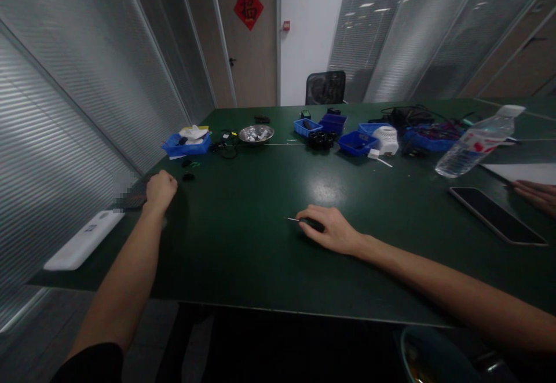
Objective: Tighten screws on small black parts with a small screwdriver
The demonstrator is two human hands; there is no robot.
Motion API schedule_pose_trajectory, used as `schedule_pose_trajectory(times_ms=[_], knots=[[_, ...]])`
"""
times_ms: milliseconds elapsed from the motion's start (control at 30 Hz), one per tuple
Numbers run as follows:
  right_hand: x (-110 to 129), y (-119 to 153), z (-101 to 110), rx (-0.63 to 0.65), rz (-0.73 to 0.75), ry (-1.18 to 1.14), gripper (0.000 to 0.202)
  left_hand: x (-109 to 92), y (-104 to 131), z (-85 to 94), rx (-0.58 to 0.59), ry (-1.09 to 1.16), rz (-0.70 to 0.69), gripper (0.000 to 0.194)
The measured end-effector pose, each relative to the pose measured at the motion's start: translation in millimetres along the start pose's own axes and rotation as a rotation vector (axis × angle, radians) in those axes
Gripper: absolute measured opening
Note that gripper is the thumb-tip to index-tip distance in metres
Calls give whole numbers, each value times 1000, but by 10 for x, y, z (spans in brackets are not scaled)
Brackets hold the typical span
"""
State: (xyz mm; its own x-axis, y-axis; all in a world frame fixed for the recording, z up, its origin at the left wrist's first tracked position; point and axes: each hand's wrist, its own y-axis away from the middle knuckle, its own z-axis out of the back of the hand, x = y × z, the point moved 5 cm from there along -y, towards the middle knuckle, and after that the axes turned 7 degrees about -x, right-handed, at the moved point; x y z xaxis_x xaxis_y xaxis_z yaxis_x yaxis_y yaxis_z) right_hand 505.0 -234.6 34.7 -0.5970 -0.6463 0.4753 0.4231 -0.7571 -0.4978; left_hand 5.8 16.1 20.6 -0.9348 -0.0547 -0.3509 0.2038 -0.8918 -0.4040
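My right hand (330, 228) rests on the green table with its fingers closed round the dark handle of a small screwdriver (313, 224). The thin metal shaft points left, apart from any other object. Over the table's left side, my left hand (161, 190) is curled into a fist beside a dark flat object (135, 198), partly blurred out. Whatever the left fingers hold, if anything, is hidden. A white oblong case (84, 240) lies nearer me along the left edge. Small black pieces (188, 177) lie just beyond the left fist.
Blue trays (187, 148), a metal bowl (256, 135) and tangled cables (403, 115) stand toward the back. On the right are a tilted plastic bottle (480, 142), a phone (496, 215) and another person's hand (536, 194). A bin (406, 351) stands below the front edge.
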Motion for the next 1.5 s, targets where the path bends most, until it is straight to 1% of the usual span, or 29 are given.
schedule_pose_trajectory(times_ms=[100, 233, 367, 600, 667, 767, 967, 1200, 1333, 1500], knots=[[4, 0, -1, 1, -1, 11, 23, -58, -9, 15, -111, -46, 46, 18], [9, 1, 0, 6, -2, 6, 23, -173, -22, -36, -116, 82, 31, 20], [4, 6, -2, 4, 1, -1, 24, -204, -19, -94, -122, 192, -5, 30], [-8, 6, -7, 4, 10, 5, 25, -183, -55, -203, -87, 206, -31, 31], [-10, 6, -9, 8, 11, 5, 25, -197, -55, -223, -49, 219, -35, 29], [-8, 7, -7, 3, 13, 10, 24, -192, -49, -248, 13, 234, -7, 26], [1, 3, -5, 8, 6, 4, 24, -132, -57, -238, -10, 245, 15, 28], [17, -1, 2, 0, 16, 10, 24, -134, -33, -164, -17, 265, 77, 27], [20, 0, -3, 2, 15, 5, 24, -49, -70, -183, 37, 284, 137, 30], [22, -1, -2, 11, 9, 6, 23, 44, -117, -207, 99, 339, 154, 32]])
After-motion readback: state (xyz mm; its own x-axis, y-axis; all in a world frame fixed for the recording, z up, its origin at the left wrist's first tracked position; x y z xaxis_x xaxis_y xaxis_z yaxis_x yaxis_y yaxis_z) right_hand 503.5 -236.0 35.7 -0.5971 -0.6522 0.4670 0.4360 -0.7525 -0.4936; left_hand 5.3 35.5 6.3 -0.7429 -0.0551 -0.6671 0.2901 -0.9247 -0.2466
